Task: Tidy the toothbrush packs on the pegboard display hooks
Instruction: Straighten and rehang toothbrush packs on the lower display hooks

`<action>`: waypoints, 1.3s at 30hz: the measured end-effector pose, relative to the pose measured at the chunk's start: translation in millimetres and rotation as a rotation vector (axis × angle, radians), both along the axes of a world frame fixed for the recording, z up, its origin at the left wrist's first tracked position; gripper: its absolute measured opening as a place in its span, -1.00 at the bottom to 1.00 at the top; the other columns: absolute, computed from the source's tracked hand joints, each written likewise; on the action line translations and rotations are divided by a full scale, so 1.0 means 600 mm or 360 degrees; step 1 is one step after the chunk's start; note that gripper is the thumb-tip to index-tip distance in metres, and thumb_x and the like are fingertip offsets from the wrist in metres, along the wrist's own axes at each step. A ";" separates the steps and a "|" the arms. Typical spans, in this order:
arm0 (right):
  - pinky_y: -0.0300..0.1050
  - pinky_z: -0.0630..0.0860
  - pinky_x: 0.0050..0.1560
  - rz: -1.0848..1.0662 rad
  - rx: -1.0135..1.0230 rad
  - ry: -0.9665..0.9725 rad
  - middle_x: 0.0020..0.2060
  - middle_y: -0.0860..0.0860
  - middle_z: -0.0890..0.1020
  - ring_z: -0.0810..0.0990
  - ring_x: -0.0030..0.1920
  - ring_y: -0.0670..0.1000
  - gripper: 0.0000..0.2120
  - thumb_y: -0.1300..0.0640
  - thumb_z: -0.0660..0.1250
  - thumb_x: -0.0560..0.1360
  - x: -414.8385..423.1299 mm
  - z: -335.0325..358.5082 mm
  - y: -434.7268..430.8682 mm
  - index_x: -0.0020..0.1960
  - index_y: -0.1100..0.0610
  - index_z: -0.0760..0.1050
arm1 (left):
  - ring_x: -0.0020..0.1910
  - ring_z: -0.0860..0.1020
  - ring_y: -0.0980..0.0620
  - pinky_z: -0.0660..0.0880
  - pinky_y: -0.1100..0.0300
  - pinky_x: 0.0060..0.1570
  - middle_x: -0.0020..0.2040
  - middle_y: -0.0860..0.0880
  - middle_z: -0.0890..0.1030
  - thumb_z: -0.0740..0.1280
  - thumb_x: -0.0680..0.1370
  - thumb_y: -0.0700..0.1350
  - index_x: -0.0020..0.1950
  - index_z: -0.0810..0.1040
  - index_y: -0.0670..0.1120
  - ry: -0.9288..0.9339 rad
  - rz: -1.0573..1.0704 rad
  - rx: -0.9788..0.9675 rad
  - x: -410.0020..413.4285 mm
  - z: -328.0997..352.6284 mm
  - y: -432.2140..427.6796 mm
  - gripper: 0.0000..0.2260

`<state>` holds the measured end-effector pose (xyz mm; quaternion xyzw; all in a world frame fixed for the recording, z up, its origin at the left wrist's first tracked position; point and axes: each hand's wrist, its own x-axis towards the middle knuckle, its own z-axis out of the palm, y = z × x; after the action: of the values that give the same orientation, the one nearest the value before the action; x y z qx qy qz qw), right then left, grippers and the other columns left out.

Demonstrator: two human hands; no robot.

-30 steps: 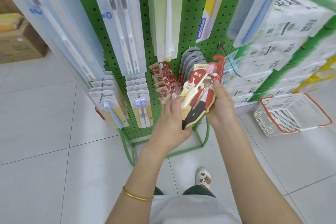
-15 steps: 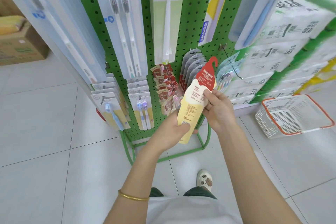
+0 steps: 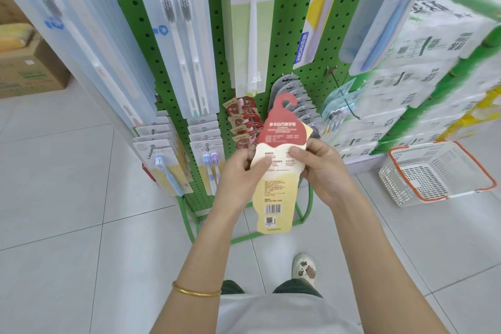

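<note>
I hold one red and cream toothbrush pack [image 3: 276, 171] upright in front of the green pegboard [image 3: 295, 8], its printed back with barcode facing me and its red hook tab on top. My left hand [image 3: 241, 173] pinches its left edge and my right hand [image 3: 320, 168] pinches its right edge. Behind it, a row of matching red packs [image 3: 244, 125] hangs on a low hook, with a row of grey packs [image 3: 295, 95] to their right. Taller clear toothbrush packs [image 3: 179, 35] hang higher up.
Small two-brush packs [image 3: 206, 149] and blue-brush packs [image 3: 160, 154] hang low on the left. Pastel brush packs [image 3: 336, 111] hang on the right hook. Stacked tissue packs [image 3: 423, 68] fill the right. A white and orange basket [image 3: 439, 173] sits on the floor. Cardboard boxes [image 3: 24, 62] stand far left.
The pack was turned over from its picture side to its printed back. It now stands more upright, and my left hand moved up from its lower end to its left edge.
</note>
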<state>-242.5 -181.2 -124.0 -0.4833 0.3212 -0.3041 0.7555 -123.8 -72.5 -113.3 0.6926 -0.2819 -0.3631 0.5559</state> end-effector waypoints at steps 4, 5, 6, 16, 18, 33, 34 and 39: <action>-0.24 0.53 -0.37 0.0199 -0.0062 0.0102 -0.32 0.04 0.68 0.63 -0.35 -0.02 -0.86 0.22 0.41 0.28 0.000 0.004 0.010 -0.17 0.21 0.54 | -0.20 0.61 0.06 0.53 0.18 -0.27 -0.10 -0.09 0.65 0.36 0.54 -0.15 -0.09 0.51 -0.09 0.0001 0.0179 -0.0137 0.006 0.005 -0.002 -0.94; -0.25 0.51 -0.39 0.0233 -0.0072 0.0114 -0.33 0.03 0.68 0.62 -0.36 -0.03 -0.87 0.22 0.40 0.28 0.000 0.003 0.011 -0.18 0.21 0.54 | -0.23 0.61 0.09 0.54 0.22 -0.30 -0.12 -0.06 0.65 0.37 0.54 -0.16 -0.09 0.51 -0.08 0.0008 0.0207 -0.0169 0.007 0.007 -0.003 -0.95; -0.25 0.51 -0.40 0.0258 -0.0071 0.0120 -0.33 0.04 0.68 0.62 -0.37 -0.03 -0.87 0.23 0.40 0.29 0.001 0.004 0.012 -0.17 0.21 0.54 | -0.26 0.60 0.13 0.54 0.24 -0.32 -0.15 -0.02 0.65 0.37 0.53 -0.17 -0.09 0.52 -0.07 0.0015 0.0234 -0.0194 0.009 0.009 -0.003 -0.95; -0.29 0.48 -0.43 0.0402 -0.0069 0.0090 -0.34 0.01 0.68 0.62 -0.38 -0.06 -0.87 0.31 0.38 0.35 0.006 0.007 0.011 -0.11 0.28 0.51 | -0.20 0.62 0.09 0.59 0.17 -0.20 -0.16 0.01 0.65 0.33 0.56 -0.21 -0.10 0.53 -0.03 0.0036 0.0328 -0.0374 0.015 0.021 0.004 -0.91; -0.26 0.51 -0.38 0.0421 -0.0058 0.0097 -0.31 0.03 0.68 0.63 -0.35 -0.04 -0.81 0.27 0.44 0.31 0.005 0.004 0.010 -0.11 0.26 0.52 | -0.20 0.63 0.09 0.59 0.17 -0.19 -0.17 0.02 0.66 0.31 0.57 -0.20 -0.09 0.54 -0.03 0.0051 0.0332 -0.0380 0.015 0.022 0.004 -0.91; -0.10 0.59 -0.05 0.0703 0.0409 -0.0159 0.00 0.01 0.69 0.65 0.00 0.00 -0.30 -0.34 0.56 0.06 0.018 -0.021 0.040 0.08 0.02 0.62 | -0.11 0.62 0.01 0.56 0.10 -0.05 -0.03 -0.11 0.66 0.21 0.63 -0.18 0.09 0.54 -0.18 0.0602 0.0343 -0.0369 0.012 0.003 -0.009 -0.84; -0.10 0.59 -0.05 0.0727 0.0426 -0.0150 0.01 0.01 0.68 0.65 0.01 0.00 -0.26 -0.35 0.56 0.06 0.020 -0.023 0.042 0.12 0.02 0.59 | -0.11 0.62 0.00 0.56 0.08 -0.06 -0.02 -0.12 0.66 0.21 0.63 -0.17 0.11 0.54 -0.18 0.0637 0.0355 -0.0370 0.011 0.002 -0.010 -0.84; -0.08 0.58 0.01 0.0875 0.0367 -0.0184 0.06 0.02 0.67 0.64 0.07 0.02 -0.33 -0.32 0.54 0.11 0.020 -0.029 0.037 0.12 0.00 0.63 | -0.17 0.61 -0.09 0.47 0.11 -0.34 -0.04 -0.16 0.66 0.19 0.64 -0.14 0.08 0.54 -0.15 0.0602 0.0392 -0.0317 0.011 -0.008 -0.008 -0.84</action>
<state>-230.8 -158.8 -141.4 -0.4450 0.1672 -0.0769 0.8764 -117.3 -77.6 -118.4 0.5832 -0.1207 -0.3861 0.7045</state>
